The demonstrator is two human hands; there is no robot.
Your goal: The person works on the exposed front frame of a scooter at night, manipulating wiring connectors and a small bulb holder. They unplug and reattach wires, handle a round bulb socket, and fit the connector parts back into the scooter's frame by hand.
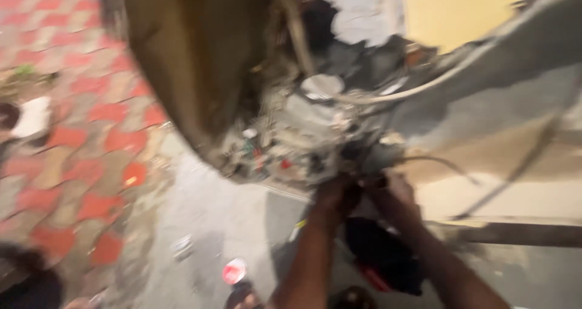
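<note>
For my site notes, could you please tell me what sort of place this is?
Probably an outdoor roadside repair spot: red and grey paving blocks, a bare concrete strip, and a grimy engine-like assembly with loose cables, which both hands work on.

Place: outdoor roadside repair spot, street-side workshop | Ground: red and grey interlocking paving beside bare concrete floor | Evidence: grimy exposed engine and wiring of a vehicle with body panel lifted; loose cables; small litter and a round red-white lid on the concrete | View: blurred
</note>
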